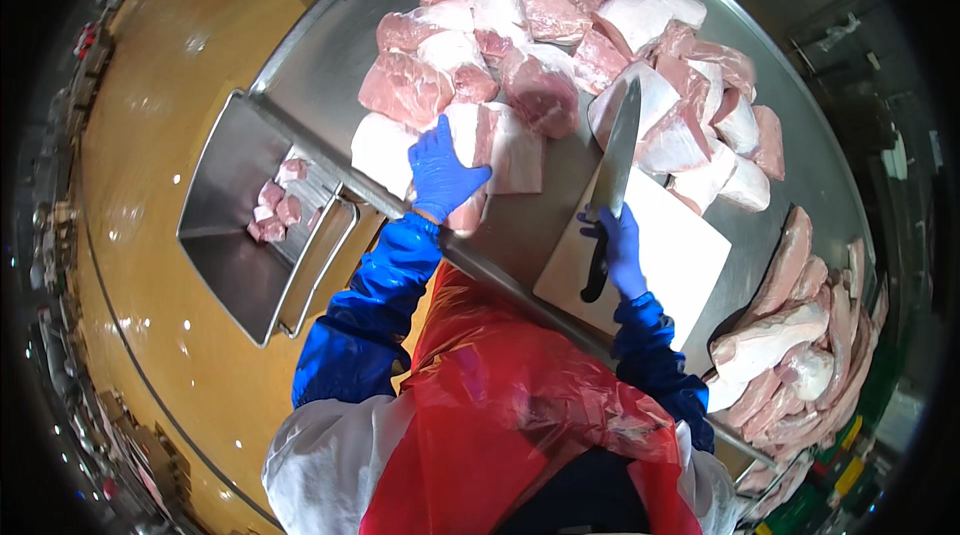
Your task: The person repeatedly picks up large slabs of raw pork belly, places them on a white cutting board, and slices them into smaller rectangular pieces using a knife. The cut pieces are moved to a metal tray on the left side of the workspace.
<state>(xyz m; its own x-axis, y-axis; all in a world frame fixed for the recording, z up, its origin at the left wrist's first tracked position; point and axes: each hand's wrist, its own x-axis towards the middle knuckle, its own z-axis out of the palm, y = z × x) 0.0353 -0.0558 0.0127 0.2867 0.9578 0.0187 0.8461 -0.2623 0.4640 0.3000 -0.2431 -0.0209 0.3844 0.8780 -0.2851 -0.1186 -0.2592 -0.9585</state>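
Right hand [622, 247] grips knife [612, 175], blade pointing away, up-frame.

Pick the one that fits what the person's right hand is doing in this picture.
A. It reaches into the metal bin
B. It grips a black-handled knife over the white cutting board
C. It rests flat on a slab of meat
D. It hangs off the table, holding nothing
B: the right hand is closed on the knife, its blade pointing away over the white cutting board, while the left hand rests on a meat slab.
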